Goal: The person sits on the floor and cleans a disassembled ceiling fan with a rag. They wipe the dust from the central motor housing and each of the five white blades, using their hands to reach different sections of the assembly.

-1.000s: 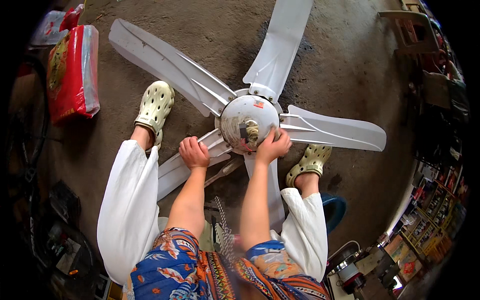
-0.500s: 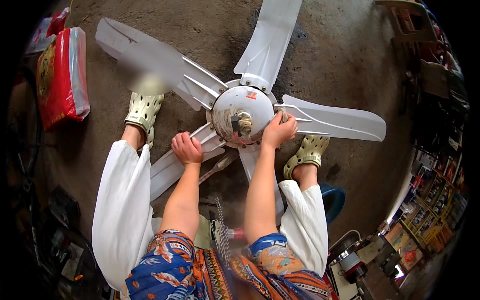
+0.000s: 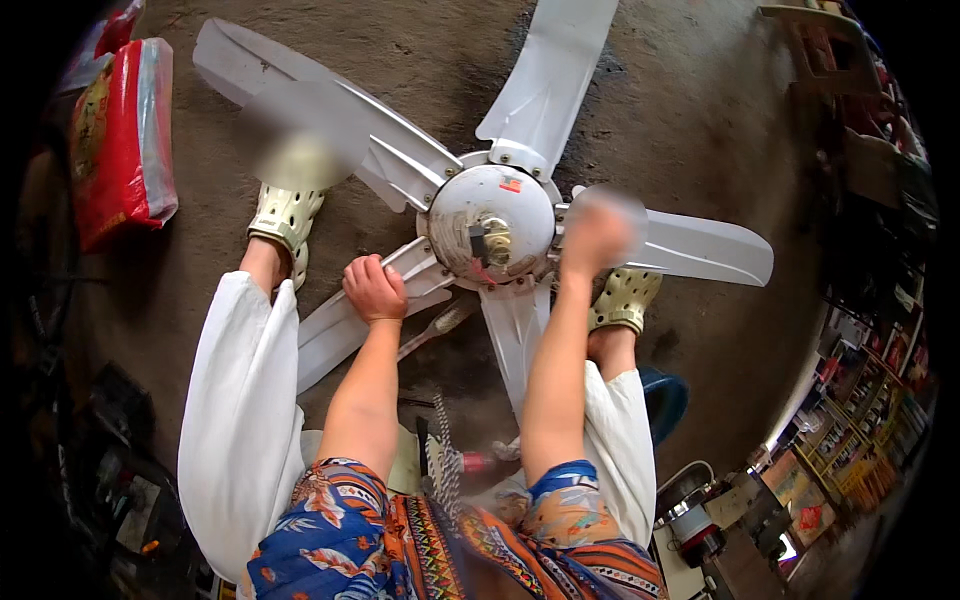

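A white ceiling fan with several long blades lies on the floor, its round motor hub [image 3: 465, 210] in the middle, with a brown-stained patch, a short fitting and a reddish wire on it. My left hand [image 3: 376, 290] is closed over the lower-left fan blade [image 3: 335, 335], fingers curled at its edge. My right hand [image 3: 600, 235] is over the inner end of the right fan blade [image 3: 710, 248]; a blur covers its fingers, and what it holds, if anything, cannot be made out. Between the lower blades lies a brush-like tool [image 3: 450, 318] with a long handle.
My pale clogs [image 3: 285, 220] stand on either side of the hub, the left one by the upper-left blade. A red package [image 3: 125, 145] is at the far left. Behind my right leg sits a dark teal basin [image 3: 664, 400]. Shelves with goods [image 3: 860, 430] line the right.
My right hand has moved right, from the hub's edge, where it pinched a small pale cloth-like thing, onto the right blade. My left hand stays in place.
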`<state>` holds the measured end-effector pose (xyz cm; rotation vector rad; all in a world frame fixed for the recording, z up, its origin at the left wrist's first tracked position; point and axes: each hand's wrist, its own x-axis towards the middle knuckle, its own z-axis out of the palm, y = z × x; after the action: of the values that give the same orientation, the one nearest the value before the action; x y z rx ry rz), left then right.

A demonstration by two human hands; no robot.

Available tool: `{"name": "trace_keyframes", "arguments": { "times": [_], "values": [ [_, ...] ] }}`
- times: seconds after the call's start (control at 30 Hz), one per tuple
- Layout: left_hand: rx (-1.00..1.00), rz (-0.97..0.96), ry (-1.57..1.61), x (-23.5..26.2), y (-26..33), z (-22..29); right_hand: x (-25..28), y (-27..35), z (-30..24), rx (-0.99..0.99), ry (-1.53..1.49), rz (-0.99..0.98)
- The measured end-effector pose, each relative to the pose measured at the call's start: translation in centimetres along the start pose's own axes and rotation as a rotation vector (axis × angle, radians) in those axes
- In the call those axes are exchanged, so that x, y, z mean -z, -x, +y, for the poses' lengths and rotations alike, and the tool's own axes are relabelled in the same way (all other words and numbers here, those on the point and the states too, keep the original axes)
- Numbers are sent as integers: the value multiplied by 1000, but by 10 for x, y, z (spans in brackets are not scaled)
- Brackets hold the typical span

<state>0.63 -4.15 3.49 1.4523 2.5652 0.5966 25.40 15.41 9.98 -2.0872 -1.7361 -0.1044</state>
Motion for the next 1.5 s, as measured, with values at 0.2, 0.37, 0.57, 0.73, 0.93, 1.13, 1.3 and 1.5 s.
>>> {"name": "trace_keyframes", "arguments": {
  "times": [0.2, 0.37, 0.57, 0.73, 0.93, 1.13, 1.3, 1.5],
  "values": [
    [-13, 1, -16, 2, 2, -1, 5, 13, -5, 47, -14, -143],
    [-13, -3, -8, 0, -2, 1, -7, -5, 30, -6, 22, -169],
    [-14, -5, -1, 1, -2, -1, 1, -43, 20, -174, 130, -562],
    [13, -21, 2, 1, -1, 0, 0, -79, 29, -101, 207, -805],
    [-1, -7, -13, 2, -3, -3, 8, -86, 17, 225, 178, -888],
    [24, -30, -26, 3, -4, -4, 6, -91, 20, 464, 249, -688],
    [3, -12, -21, 3, -2, -9, 6, -103, 50, 235, -9, -783],
    [-5, 2, -7, 1, -5, -9, 3, -100, 34, 47, -242, -974]
  ]
}}
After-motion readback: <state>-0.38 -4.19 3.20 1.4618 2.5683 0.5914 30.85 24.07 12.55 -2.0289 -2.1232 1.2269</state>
